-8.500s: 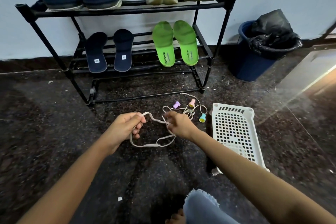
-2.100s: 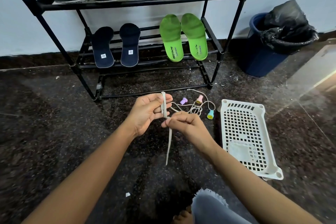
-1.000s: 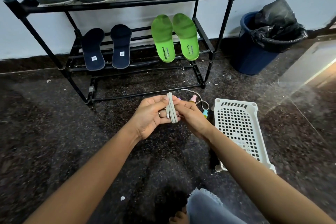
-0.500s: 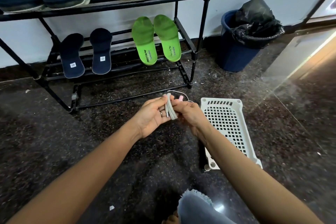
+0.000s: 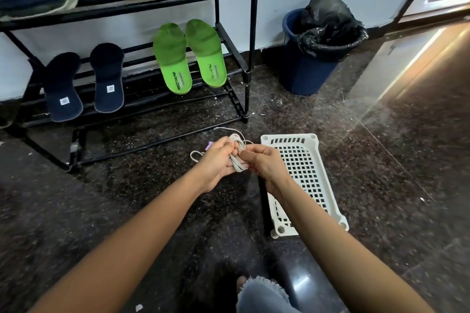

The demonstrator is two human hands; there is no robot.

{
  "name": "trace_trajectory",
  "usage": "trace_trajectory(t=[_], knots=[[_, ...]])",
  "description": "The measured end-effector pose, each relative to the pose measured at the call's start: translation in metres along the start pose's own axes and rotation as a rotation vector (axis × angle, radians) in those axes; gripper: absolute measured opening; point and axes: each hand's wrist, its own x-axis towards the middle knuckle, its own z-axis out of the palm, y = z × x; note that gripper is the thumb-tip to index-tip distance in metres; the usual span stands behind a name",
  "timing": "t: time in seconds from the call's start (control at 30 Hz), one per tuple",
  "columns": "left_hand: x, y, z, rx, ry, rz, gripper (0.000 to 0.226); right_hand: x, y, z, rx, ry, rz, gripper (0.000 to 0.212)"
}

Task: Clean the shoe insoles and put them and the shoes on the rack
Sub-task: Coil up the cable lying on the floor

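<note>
so the bright green foam insoles (image 5: 171,58) and navy fabric insoles (image 5: 106,79) lie flat on the black metal rack (image 5: 251,33), left grip (image 5: 216,160) and right grip (image 5: 264,162) both pinching a coiled beige shoelace (image 5: 237,159)

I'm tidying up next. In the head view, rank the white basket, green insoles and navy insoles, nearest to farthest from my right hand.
1. White basket, just beside the right hand.
2. Green insoles, on the rack, right end.
3. Navy insoles, same shelf, left end.

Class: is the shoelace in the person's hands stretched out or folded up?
Folded up: the shoelace lies in several side-by-side loops, pinched between the left hand and the right hand.
</note>
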Motion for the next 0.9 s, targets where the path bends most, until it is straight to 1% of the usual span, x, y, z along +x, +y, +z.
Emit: trace_trajectory(t=[0.13,0.2,0.27,0.3,0.4,0.43,0.47,0.5,0.57,0.6,0.63,0.73,0.83,0.9], knots=[[0.015,0.000,0.012,0.135,-0.082,-0.004,0.029,0.002,-0.005,-0.019,0.027,0.000,0.017,0.010],[0.021,-0.001,0.017,0.174,-0.106,0.008,0.027,0.007,-0.003,-0.028,0.029,0.031,0.024,0.010],[0.031,-0.005,0.025,0.222,-0.070,0.004,0.028,0.013,0.002,-0.035,-0.025,0.138,-0.009,0.010],[0.037,-0.008,0.031,0.268,-0.019,0.016,0.029,0.016,0.005,-0.038,-0.098,0.215,-0.035,0.009],[0.059,-0.019,0.047,0.535,0.178,0.126,0.028,0.022,0.010,-0.041,-0.315,0.439,-0.136,0.006],[0.063,-0.019,0.055,0.610,0.209,0.152,0.025,0.025,0.011,-0.042,-0.343,0.494,-0.176,0.007],[0.066,-0.017,0.061,0.647,0.194,0.171,0.023,0.027,0.012,-0.043,-0.356,0.536,-0.208,0.009],[0.069,-0.015,0.066,0.622,0.124,0.171,0.022,0.030,0.013,-0.046,-0.353,0.574,-0.226,0.012],[0.073,-0.012,0.072,0.419,-0.080,0.079,0.025,0.036,0.011,-0.057,-0.293,0.611,-0.215,0.015],[0.077,-0.011,0.072,0.327,-0.153,0.028,0.027,0.040,0.010,-0.065,-0.261,0.611,-0.187,0.014],[0.081,-0.013,0.069,0.283,-0.185,-0.013,0.029,0.042,0.009,-0.074,-0.254,0.591,-0.159,0.012],[0.091,-0.026,0.061,0.246,-0.131,-0.123,0.029,0.046,0.005,-0.095,-0.380,0.516,-0.118,0.006],[0.098,-0.042,0.067,0.148,-0.011,-0.161,0.022,0.048,0.010,-0.100,-0.503,0.558,-0.147,0.006],[0.104,-0.050,0.078,0.111,0.080,-0.151,0.022,0.051,0.017,-0.100,-0.551,0.611,-0.137,0.009]])
